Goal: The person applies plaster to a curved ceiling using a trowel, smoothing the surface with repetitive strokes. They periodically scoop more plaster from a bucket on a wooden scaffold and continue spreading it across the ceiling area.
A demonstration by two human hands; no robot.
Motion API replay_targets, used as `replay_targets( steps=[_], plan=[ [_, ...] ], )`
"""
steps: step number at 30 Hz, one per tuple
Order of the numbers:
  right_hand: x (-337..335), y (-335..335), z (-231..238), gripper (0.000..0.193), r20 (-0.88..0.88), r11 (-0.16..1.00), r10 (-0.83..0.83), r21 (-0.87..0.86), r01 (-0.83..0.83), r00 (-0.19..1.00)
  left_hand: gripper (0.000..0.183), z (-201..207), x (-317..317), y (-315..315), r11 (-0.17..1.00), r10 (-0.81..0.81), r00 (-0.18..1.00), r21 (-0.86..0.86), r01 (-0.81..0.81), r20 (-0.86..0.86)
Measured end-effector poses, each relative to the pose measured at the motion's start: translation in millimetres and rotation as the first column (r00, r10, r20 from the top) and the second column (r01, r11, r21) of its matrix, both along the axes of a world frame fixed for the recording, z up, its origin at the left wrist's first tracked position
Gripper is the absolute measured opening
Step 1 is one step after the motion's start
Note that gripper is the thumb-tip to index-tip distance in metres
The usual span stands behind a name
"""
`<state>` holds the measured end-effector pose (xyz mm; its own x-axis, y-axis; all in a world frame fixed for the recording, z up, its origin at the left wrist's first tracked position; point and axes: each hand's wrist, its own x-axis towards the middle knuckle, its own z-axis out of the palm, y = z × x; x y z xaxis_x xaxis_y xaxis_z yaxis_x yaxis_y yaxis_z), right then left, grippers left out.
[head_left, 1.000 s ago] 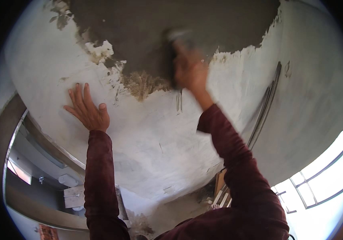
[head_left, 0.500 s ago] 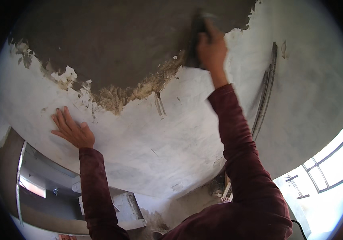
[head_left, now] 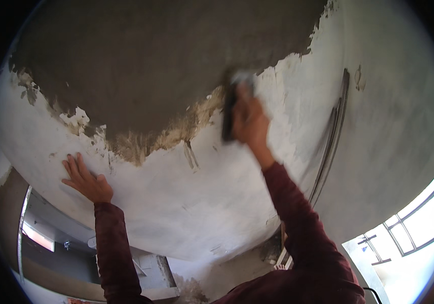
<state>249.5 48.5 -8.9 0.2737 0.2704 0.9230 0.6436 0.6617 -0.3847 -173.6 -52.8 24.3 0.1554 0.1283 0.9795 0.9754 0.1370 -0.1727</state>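
Head view: right hand (head_left: 251, 123) is gripping a trowel (head_left: 228, 117), projecting left of the fingers (head_left: 249, 112). Left hand (head_left: 89, 181) is resting spread on the wall (head_left: 186, 202).

Wall (head_left: 196, 202) between my left hand (head_left: 89, 185) and right hand (head_left: 251, 122): open, passable. Dark plaster (head_left: 151, 61) above both: also open. Right of my trowel (head_left: 228, 119): wall gives room, then long slanting strips (head_left: 331, 144) stand in my way.

A barred window (head_left: 412, 224) at right is flooded with light; a small bright opening (head_left: 38, 237) is seen at left.
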Motion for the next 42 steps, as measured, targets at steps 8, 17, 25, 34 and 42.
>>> replay_targets(
  steps=[8, 17, 25, 34, 42],
  plan=[
    [50, 15, 77, 0.043, -0.147, 0.988, -0.148, 0.028, 0.154, 0.978, 0.089, 3, 4, -2, 0.999, -0.025, 1.0, 0.032, 0.024, 0.016],
    [-10, -3, 51, 0.042, 0.082, 0.998, 0.012, -0.058, -0.008, 0.997, 0.097, -2, -15, -10, 1.0, -0.016, 0.999, 0.013, 0.015, 0.04],
    [-129, -62, -5, 0.054, 0.332, 0.99, 0.125, 0.016, -0.138, 0.935, 0.095, -1, -5, -4, 0.983, -0.17, 0.983, 0.08, 0.164, 0.074],
    [-146, -46, 106, 0.055, 0.319, 0.968, -0.077, 0.25, -0.006, 0.945, 0.088, -2, -13, -6, 0.96, -0.248, 0.964, 0.159, 0.231, 0.094],
    [-212, -89, 134, 0.051, 0.637, 0.982, -0.072, 0.18, -0.058, 0.767, 0.095, -10, -20, -7, 0.941, -0.327, 0.928, 0.149, 0.303, 0.177]
  ],
)
